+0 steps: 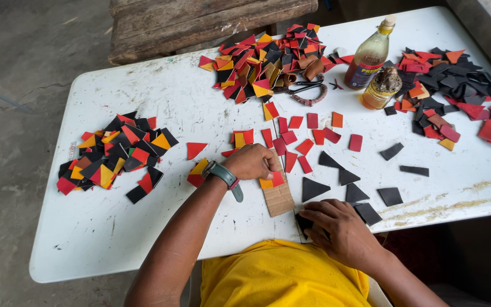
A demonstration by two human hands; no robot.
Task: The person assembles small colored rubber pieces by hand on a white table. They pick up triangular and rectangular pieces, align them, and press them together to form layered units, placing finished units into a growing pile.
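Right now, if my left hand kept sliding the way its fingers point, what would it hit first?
Probably the red pieces just past the left hand, which points rightward; depth is hard to judge from above.

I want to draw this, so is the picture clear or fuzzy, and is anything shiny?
Head view: soft, even daylight, sharp throughout; the left hand and right hand are not blurred. Small glints show on the amber bottle; the white table is bright without glare. The table's edges bow slightly from the wide lens.
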